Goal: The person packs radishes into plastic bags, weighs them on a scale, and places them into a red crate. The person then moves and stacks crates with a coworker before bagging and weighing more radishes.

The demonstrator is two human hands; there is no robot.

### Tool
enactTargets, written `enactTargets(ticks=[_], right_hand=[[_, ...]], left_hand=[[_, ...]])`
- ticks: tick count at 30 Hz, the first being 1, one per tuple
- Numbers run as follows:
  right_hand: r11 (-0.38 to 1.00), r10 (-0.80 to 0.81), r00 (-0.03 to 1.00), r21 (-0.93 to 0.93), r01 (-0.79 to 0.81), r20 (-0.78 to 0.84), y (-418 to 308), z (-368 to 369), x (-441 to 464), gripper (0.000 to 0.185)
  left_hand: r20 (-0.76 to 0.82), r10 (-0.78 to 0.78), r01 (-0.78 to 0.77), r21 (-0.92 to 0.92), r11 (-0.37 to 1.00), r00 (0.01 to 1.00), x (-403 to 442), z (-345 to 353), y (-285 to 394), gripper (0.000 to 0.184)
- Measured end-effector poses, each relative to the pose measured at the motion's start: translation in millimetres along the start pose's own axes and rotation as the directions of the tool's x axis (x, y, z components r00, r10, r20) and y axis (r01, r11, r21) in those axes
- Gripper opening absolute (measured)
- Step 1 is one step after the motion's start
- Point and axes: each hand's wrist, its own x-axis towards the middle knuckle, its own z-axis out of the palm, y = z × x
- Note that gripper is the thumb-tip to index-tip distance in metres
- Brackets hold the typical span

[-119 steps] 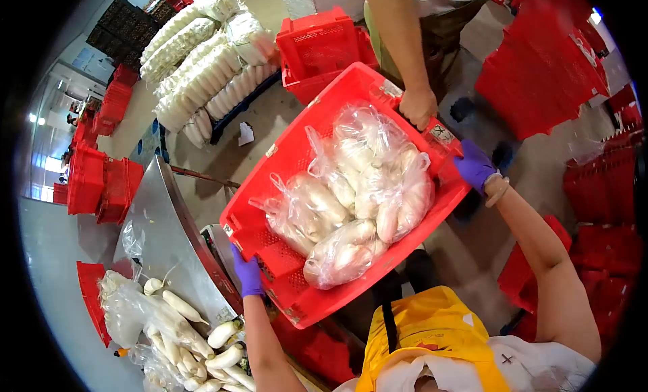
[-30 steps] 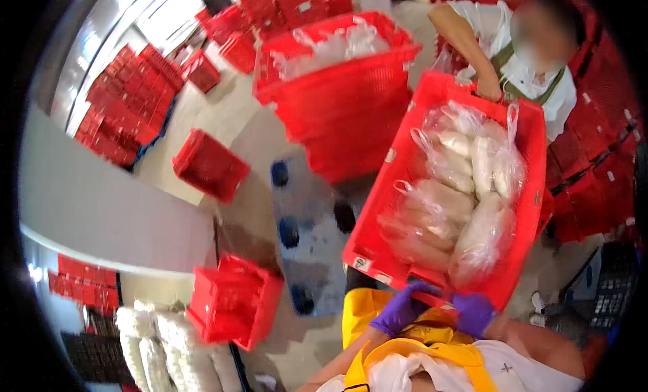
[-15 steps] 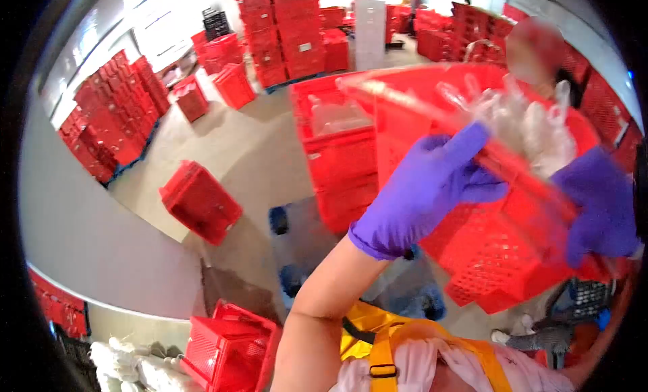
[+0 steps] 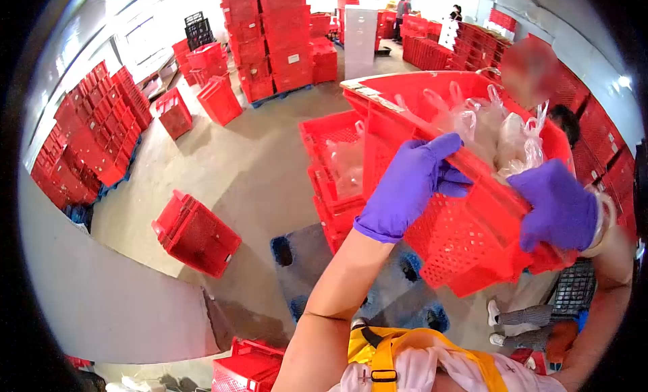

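In purple gloves, both my hands hold a red plastic crate (image 4: 459, 223) raised in front of me, tilted, its perforated side toward me. My left hand (image 4: 418, 179) has its fingers curled around the near rim at the left. At the right end of that rim, my right hand (image 4: 557, 206) grips the crate as well. Inside lie several knotted clear plastic bags (image 4: 516, 139) with pale contents that I cannot make out. Just beyond and to the left stands a stack of red crates (image 4: 331, 206), its top one holding a similar clear bag (image 4: 347, 166).
Below is a blue-grey pallet (image 4: 320, 257). A red crate (image 4: 199, 233) sits on the floor at left, near a grey curved partition (image 4: 115, 297). Tall red crate stacks (image 4: 280, 44) rise behind. Another person (image 4: 530, 75) stands close beyond the held crate; others are farther back.
The held crate has shifted slightly left against the view, both hands still on its rim. My view has turned, showing more of the bags and the pallet.
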Motion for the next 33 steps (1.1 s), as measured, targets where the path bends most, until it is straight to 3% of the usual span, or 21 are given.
enactTargets(ticks=[3, 7, 9, 13, 14, 15, 17, 18, 19, 20, 23, 24, 26, 29, 30, 33], right_hand=[[0.995, -0.07, 0.995, 0.072, 0.075, -0.064, 5, 41, 40, 0.053], [0.981, -0.155, 0.984, 0.101, 0.164, -0.09, 9, 96, 62, 0.051], [0.993, 0.07, 0.997, 0.091, -0.072, 0.021, -2, 94, 62, 0.053], [0.99, 0.105, 0.993, 0.1, -0.1, -0.049, 10, 85, 75, 0.061], [0.99, 0.016, 0.999, 0.144, -0.011, -0.037, 8, 77, 84, 0.054], [0.99, 0.027, 0.999, 0.138, -0.021, -0.042, 6, 78, 84, 0.054], [0.939, 0.336, 0.94, 0.1, -0.329, -0.064, 4, 88, 84, 0.049], [0.903, 0.425, 0.904, 0.053, -0.426, 0.035, -7, 79, 97, 0.046], [0.893, 0.442, 0.895, 0.057, -0.446, 0.059, -13, 77, 104, 0.046], [0.906, 0.421, 0.903, 0.002, -0.423, 0.084, -17, 76, 110, 0.05], [0.955, 0.282, 0.959, -0.102, -0.278, 0.034, -4, 81, 126, 0.052], [0.94, 0.336, 0.941, -0.067, -0.334, 0.03, -11, 81, 136, 0.05], [0.904, 0.427, 0.904, -0.012, -0.427, 0.03, -34, 84, 145, 0.049], [0.943, 0.331, 0.944, -0.017, -0.331, -0.012, -50, 72, 174, 0.05], [0.937, 0.349, 0.936, -0.005, -0.349, 0.033, -65, 60, 199, 0.042], [0.879, 0.476, 0.879, -0.012, -0.476, 0.035, -86, 55, 223, 0.045]], left_hand=[[-0.079, 0.027, -0.024, 0.043, 0.999, 0.997, 6, -47, -9, 0.029], [-0.161, -0.048, 0.059, 0.063, 0.996, 0.986, 3, -78, -40, 0.03], [-0.124, -0.082, 0.09, 0.064, 0.994, 0.989, 6, -78, -40, 0.032], [-0.117, -0.084, 0.08, -0.037, 0.996, 0.99, 24, -87, -32, 0.03], [-0.104, -0.086, 0.083, -0.038, 0.996, 0.991, 28, -90, -28, 0.03], [-0.065, -0.092, 0.086, -0.092, 0.992, 0.994, 27, -92, -24, 0.03], [-0.027, -0.121, 0.116, -0.154, 0.981, 0.992, 31, -104, -20, 0.031], [-0.006, -0.161, 0.158, -0.145, 0.977, 0.987, 35, -111, -22, 0.03], [0.014, -0.206, 0.206, -0.143, 0.968, 0.978, 37, -117, -22, 0.03], [0.064, -0.149, 0.158, -0.19, 0.969, 0.987, 39, -123, -20, 0.029], [0.084, -0.245, 0.258, -0.211, 0.943, 0.966, 50, -143, 2, 0.035], [0.093, -0.232, 0.243, -0.13, 0.961, 0.968, 54, -155, 11, 0.034], [0.074, -0.314, 0.322, -0.139, 0.936, 0.946, 54, -172, 32, 0.034], [0.071, -0.339, 0.346, -0.122, 0.93, 0.938, 73, -196, 69, 0.033], [0.051, -0.378, 0.381, -0.1, 0.919, 0.924, 73, -200, 76, 0.033], [0.078, -0.395, 0.401, -0.09, 0.912, 0.915, 85, -216, 95, 0.033]])
